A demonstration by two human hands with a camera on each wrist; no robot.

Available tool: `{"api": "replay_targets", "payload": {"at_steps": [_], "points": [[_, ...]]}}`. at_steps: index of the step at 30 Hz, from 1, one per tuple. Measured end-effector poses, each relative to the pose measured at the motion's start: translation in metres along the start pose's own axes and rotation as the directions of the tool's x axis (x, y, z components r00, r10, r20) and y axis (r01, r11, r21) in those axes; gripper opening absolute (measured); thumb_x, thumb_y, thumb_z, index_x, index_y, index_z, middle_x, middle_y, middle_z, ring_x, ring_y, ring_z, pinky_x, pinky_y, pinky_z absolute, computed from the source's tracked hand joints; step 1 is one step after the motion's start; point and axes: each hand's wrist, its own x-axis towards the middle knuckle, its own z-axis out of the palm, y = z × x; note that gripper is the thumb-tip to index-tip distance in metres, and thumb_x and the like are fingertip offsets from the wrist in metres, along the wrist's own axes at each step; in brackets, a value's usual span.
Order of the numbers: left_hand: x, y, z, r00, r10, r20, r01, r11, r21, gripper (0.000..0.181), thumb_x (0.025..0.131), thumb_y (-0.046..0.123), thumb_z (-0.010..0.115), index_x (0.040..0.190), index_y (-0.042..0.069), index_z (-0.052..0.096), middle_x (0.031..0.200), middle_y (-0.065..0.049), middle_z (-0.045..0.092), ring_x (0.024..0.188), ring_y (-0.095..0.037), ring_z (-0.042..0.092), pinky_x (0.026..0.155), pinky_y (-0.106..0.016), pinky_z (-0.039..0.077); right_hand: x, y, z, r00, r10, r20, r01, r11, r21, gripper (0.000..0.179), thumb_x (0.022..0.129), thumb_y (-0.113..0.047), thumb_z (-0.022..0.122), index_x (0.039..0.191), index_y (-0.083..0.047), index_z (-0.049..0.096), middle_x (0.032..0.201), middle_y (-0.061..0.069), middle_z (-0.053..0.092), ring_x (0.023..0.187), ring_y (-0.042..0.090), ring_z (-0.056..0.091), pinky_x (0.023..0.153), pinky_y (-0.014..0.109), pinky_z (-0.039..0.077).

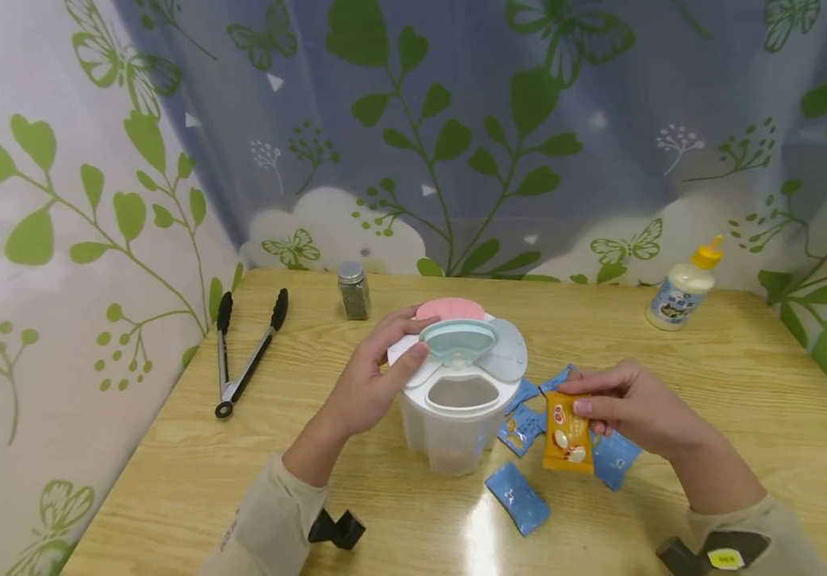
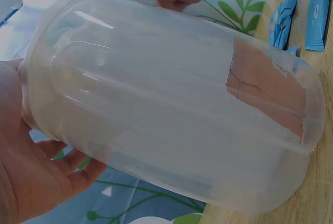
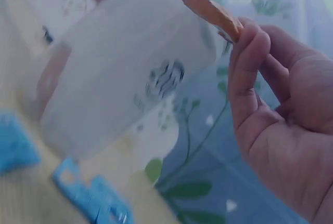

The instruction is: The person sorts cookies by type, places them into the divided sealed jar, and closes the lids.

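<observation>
Well, container point(image 1: 453, 444) on wooden table point(image 1: 176, 480), curtain point(image 1: 471, 184) behind.

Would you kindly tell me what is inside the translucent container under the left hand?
Through the wall of the container, one reddish-brown packet shows near the base. Whatever that packet itself covers cannot be seen, and the cloudy plastic blurs the detail.

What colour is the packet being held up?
The packet is orange-yellow; it shows best in the head view.
</observation>
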Motion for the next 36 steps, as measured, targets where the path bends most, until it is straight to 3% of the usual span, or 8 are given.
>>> {"api": "replay_targets", "payload": {"at_steps": [5,9,15,18,22,27,30,36], "points": [[0.001,-0.001,0.000,1.000,0.004,0.002,-0.004,1.000,-0.002,0.031,0.102,0.024,0.054,0.126,0.007,0.064,0.148,-0.006,0.051,0.148,-0.023,0.034,0.118,-0.054,0.033,0.012,-0.017,0.012,0.998,-0.011,-0.065,0.017,0.996,0.091,0.046,0.098,0.016,0.043,0.125,-0.010,0.071,0.114,0.001,0.070,0.076,-0.002,0.062,0.064,0.011,0.051],[0.001,0.001,0.000,1.000,0.008,0.001,-0.008,1.000,-0.008,0.030,0.102,0.024,0.054,0.124,0.007,0.065,0.147,-0.006,0.052,0.148,-0.024,0.034,0.118,-0.054,0.033,0.026,-0.032,0.026,0.990,-0.006,-0.138,0.021,0.994,0.107,0.042,0.100,0.011,0.044,0.123,-0.011,0.072,0.110,-0.001,0.073,0.075,0.001,0.062,0.066,0.013,0.053],[0.002,0.001,0.002,1.000,0.010,0.000,-0.010,1.000,-0.025,0.028,0.102,0.022,0.054,0.123,0.007,0.066,0.147,-0.007,0.053,0.147,-0.024,0.035,0.119,-0.054,0.031,0.051,-0.047,0.050,0.945,0.026,-0.325,0.009,0.994,0.105,0.033,0.100,0.005,0.052,0.118,-0.011,0.074,0.107,0.003,0.072,0.074,0.006,0.059,0.065,0.017,0.052],[0.000,0.001,0.003,1.000,-0.003,-0.002,0.003,1.000,-0.020,0.028,0.101,0.020,0.054,0.123,0.008,0.066,0.148,-0.006,0.051,0.147,-0.024,0.035,0.118,-0.054,0.031,0.061,-0.050,0.061,0.930,-0.015,-0.367,0.044,0.997,0.070,0.032,0.098,0.005,0.055,0.115,-0.012,0.076,0.107,0.003,0.073,0.074,0.007,0.061,0.066,0.017,0.053],[-0.001,0.001,0.003,1.000,-0.016,-0.005,0.016,1.000,-0.019,0.027,0.102,0.020,0.054,0.123,0.008,0.066,0.149,-0.006,0.050,0.147,-0.024,0.035,0.118,-0.055,0.032,0.068,-0.050,0.074,0.931,-0.147,-0.335,0.119,0.988,-0.103,0.031,0.095,0.008,0.058,0.115,-0.009,0.076,0.108,0.004,0.073,0.076,0.009,0.067,0.067,0.020,0.057],[-0.001,0.001,0.002,1.000,-0.005,-0.021,0.004,1.000,-0.024,0.025,0.102,0.018,0.053,0.120,0.008,0.066,0.146,-0.007,0.054,0.148,-0.023,0.034,0.118,-0.056,0.031,0.075,-0.047,0.084,0.937,-0.290,-0.193,0.215,0.918,-0.334,0.029,0.092,0.011,0.060,0.117,0.002,0.072,0.102,0.008,0.067,0.079,0.014,0.067,0.067,0.024,0.059],[-0.001,0.000,0.002,1.000,0.004,-0.022,-0.005,1.000,-0.023,0.026,0.102,0.017,0.053,0.121,0.007,0.066,0.145,-0.008,0.054,0.147,-0.024,0.035,0.118,-0.056,0.032,0.074,-0.044,0.085,0.944,-0.298,-0.142,0.226,0.896,-0.382,0.026,0.093,0.011,0.060,0.115,0.006,0.071,0.103,0.007,0.065,0.080,0.015,0.067,0.068,0.025,0.059],[-0.001,0.000,0.001,1.000,-0.006,-0.020,0.006,1.000,-0.019,0.029,0.102,0.018,0.053,0.126,0.008,0.065,0.147,-0.007,0.053,0.147,-0.024,0.035,0.117,-0.056,0.033,0.068,-0.042,0.084,0.958,-0.264,-0.112,0.196,0.889,-0.414,0.024,0.094,0.010,0.057,0.116,0.010,0.069,0.108,0.008,0.064,0.081,0.015,0.068,0.069,0.028,0.060]]}}
